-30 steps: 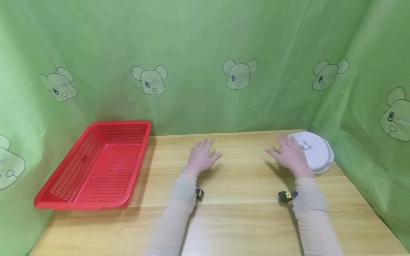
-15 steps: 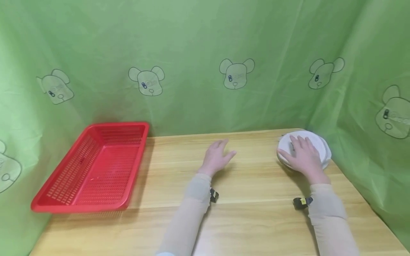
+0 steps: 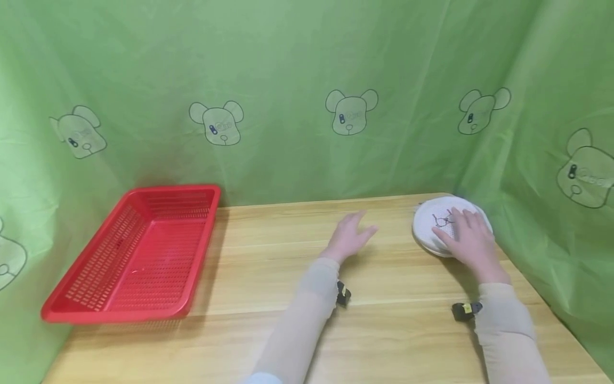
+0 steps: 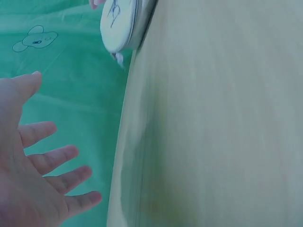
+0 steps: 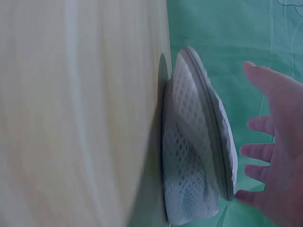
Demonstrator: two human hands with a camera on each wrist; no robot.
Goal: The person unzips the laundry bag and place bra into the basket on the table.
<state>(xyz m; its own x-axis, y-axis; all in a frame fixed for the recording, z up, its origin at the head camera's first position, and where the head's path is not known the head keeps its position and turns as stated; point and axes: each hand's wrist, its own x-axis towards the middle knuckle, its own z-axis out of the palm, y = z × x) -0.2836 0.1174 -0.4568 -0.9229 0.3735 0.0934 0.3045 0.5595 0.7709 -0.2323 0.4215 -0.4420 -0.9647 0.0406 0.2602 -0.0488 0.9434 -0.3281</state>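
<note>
A round white mesh laundry bag (image 3: 425,230) with a zip round its side and a dark line drawing on top lies at the table's back right. The right wrist view shows the bag (image 5: 189,156) from the side, its top tilted and its mesh wall slightly sagging. My right hand (image 3: 472,242) hovers over the bag's right part, fingers spread, little fingertip right at the rim. Left of the bag, my left hand (image 3: 347,239) is held above the table with fingers extended and nothing in it. In the left wrist view the bag (image 4: 120,26) appears beyond the left thumb.
At the left of the wooden table (image 3: 268,277) stands a large red plastic basket (image 3: 192,290) with slotted walls. A green curtain (image 3: 288,64) printed with bear heads encloses the table at the back and sides.
Both hands have moved to the right, the left one closer to the bag. The right hand has come over the bag, then shifted towards its right side.
</note>
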